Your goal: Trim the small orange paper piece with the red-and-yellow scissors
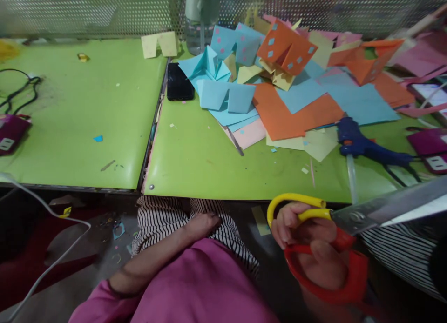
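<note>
My left hand (203,224) lies on my lap over black-and-white striped cloth, holding nothing, its fingers loosely laid down and partly hidden. To the right, below the table edge, my right hand (314,241) grips a large pair of scissors (349,272). One scissor handle is yellow and the other red. The metal blades point right and run out of view. Beyond them on the table lies a blue hot glue gun (363,144) with a clear glue stick (351,178). Folded light blue paper pieces (226,96) and orange paper pieces (288,48) are heaped farther back.
A green table (209,174) has a gap (152,137) between its two halves. On it are a black phone (179,83), a water bottle (200,25), a folded yellow paper (159,44) and purple boxes (13,133) with cords. A white cable (70,211) hangs at left. Paper scraps litter the floor.
</note>
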The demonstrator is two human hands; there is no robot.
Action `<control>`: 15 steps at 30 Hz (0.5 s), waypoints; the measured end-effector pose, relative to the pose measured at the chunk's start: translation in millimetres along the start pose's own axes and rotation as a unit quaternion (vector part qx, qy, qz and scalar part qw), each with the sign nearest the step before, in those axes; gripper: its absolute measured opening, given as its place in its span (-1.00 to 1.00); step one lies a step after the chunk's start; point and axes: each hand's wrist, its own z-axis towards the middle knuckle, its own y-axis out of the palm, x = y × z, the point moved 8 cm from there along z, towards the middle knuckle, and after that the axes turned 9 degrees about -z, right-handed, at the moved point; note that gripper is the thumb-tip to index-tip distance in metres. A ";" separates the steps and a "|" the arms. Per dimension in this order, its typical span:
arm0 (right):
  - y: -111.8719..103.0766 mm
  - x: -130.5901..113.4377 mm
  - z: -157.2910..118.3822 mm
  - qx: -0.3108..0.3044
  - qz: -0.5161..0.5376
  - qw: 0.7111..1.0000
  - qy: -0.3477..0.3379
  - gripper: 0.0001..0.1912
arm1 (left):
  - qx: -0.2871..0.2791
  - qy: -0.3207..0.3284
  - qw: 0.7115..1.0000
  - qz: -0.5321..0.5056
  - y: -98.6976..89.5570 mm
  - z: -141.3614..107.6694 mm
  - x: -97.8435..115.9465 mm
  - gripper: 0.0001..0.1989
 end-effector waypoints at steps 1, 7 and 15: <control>0.2 -0.3 0.0 0.003 0.003 1.000 -0.001 -0.57 | 0.003 -0.004 1.000 -0.007 -0.3 -0.3 -0.9 -0.77; 5.8 0.2 2.1 -0.015 0.013 1.000 -0.010 -0.59 | 0.040 -0.026 0.997 -0.068 -13.6 -9.7 -1.9 -0.84; 6.4 4.8 -4.6 -0.037 -0.026 0.996 0.077 -0.57 | 0.153 0.127 0.908 -0.370 -125.1 -87.6 76.5 -0.86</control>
